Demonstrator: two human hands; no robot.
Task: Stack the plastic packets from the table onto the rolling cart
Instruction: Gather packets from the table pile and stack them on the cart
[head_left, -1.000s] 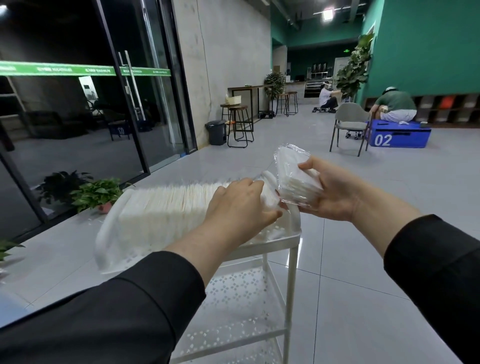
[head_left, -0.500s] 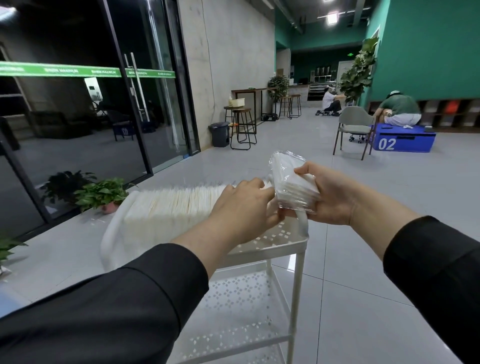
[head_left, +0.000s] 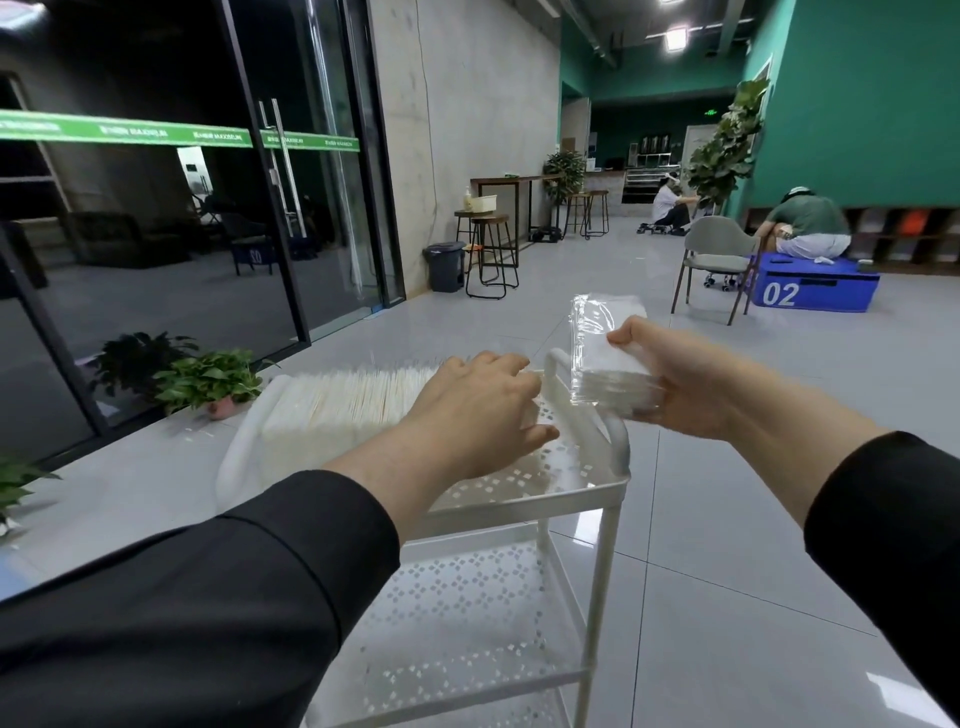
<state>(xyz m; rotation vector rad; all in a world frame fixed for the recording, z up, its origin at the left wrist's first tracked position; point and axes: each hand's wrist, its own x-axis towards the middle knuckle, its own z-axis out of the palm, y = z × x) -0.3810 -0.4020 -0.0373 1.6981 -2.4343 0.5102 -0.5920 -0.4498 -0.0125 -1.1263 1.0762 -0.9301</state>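
Note:
A white rolling cart with perforated shelves stands in front of me. A long row of white plastic packets stands on edge across its top shelf. My left hand rests on the near end of that row, fingers bent over the last packets. My right hand grips a small bundle of clear plastic packets just right of the cart's handle, above the shelf's right end.
Potted plants sit on the floor left of the cart by glass doors. A grey chair, a blue box marked 02, stools and a bin stand farther back. Two people crouch at the rear.
My right hand has swung the bundle from leaning over the row to upright and slightly right of the handle. The left hand stays on the row's end.

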